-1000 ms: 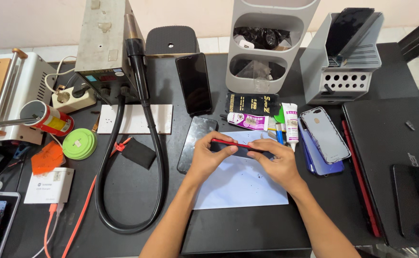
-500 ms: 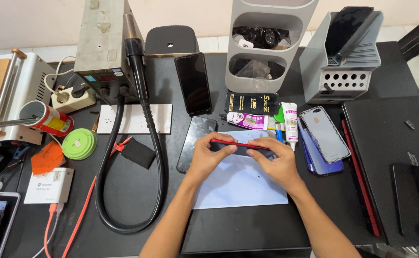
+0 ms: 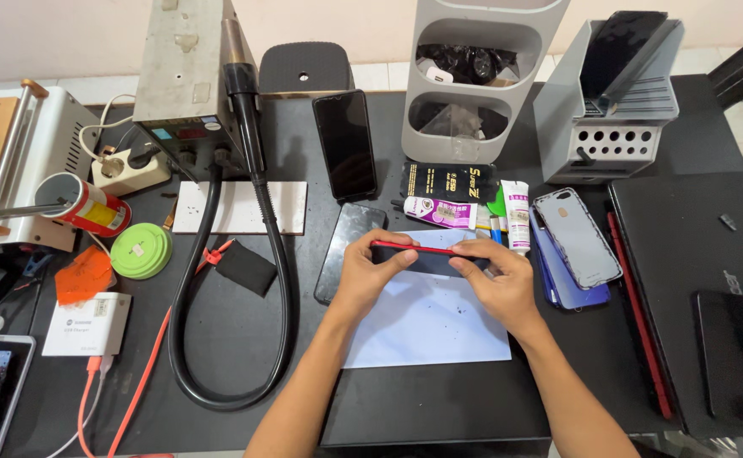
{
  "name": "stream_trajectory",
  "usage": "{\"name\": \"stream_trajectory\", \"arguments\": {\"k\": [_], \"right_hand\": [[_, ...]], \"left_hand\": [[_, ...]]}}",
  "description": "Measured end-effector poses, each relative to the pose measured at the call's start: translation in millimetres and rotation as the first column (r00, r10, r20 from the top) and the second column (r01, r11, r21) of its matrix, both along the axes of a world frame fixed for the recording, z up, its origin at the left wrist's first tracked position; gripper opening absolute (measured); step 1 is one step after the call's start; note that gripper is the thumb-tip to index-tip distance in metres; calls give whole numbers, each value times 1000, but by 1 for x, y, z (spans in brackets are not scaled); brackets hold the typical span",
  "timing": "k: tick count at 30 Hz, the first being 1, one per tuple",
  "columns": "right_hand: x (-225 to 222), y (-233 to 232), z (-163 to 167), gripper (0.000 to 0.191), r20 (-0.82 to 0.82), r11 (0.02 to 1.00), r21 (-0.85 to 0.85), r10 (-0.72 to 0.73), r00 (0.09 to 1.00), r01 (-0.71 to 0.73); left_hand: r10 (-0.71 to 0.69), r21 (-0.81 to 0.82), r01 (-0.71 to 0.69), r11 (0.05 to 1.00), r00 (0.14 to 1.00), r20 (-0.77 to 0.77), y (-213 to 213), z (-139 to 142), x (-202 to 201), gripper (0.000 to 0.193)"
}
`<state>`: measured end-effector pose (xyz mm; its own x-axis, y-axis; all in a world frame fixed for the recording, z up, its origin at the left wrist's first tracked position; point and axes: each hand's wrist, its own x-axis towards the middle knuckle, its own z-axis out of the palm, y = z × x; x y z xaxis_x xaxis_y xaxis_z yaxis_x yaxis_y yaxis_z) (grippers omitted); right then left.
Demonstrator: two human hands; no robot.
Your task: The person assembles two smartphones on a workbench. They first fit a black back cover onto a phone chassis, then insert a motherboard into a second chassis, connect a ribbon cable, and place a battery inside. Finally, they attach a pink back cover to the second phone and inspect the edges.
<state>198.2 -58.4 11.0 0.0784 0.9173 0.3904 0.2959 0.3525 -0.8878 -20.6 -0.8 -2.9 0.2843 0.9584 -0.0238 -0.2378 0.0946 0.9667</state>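
Black and crowded, the desk [image 3: 219, 339] fills the frame beneath a head-worn camera, with a pale wall behind it. At centre, a person's left hand [image 3: 370, 276] and right hand [image 3: 499, 284] hold a phone with a red edge [image 3: 422, 254] between them, just above a light blue sheet [image 3: 427, 326] spread on the desk. Each grip is closed on one end of the phone: the left fingers curl round its left end, and the right fingers pinch its right end, with the thumb on the near side. The phone is held edge-up, so its red rim faces the camera.

Just left of the left hand lies a dark phone [image 3: 348, 250], face up. Farther back another black phone [image 3: 345, 144] lies flat beside a grey organiser [image 3: 482, 76]. To the right of the hands are a white tube [image 3: 517, 216], a clear phone case [image 3: 577, 237] resting on a blue one, and a black laptop [image 3: 702, 288] with a small dark device on its lid. On the left stand a grey hot-air station [image 3: 183, 68] with a black hose [image 3: 261, 280] looping across the desk, a green round tin [image 3: 141, 251], a white box [image 3: 87, 322] and an orange cable [image 3: 138, 382].
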Motion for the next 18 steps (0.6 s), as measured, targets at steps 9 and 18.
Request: {"name": "stream_trajectory", "arguments": {"k": [9, 18], "right_hand": [[-1, 0, -11, 20, -38, 990, -124, -65, 997, 59], [-4, 5, -4, 33, -134, 997, -63, 38, 990, -47]], "left_hand": [[21, -2, -21, 1000, 1000, -8, 1, -1, -1, 26], [34, -2, -34, 999, 999, -1, 1, 0, 4, 27]]}}
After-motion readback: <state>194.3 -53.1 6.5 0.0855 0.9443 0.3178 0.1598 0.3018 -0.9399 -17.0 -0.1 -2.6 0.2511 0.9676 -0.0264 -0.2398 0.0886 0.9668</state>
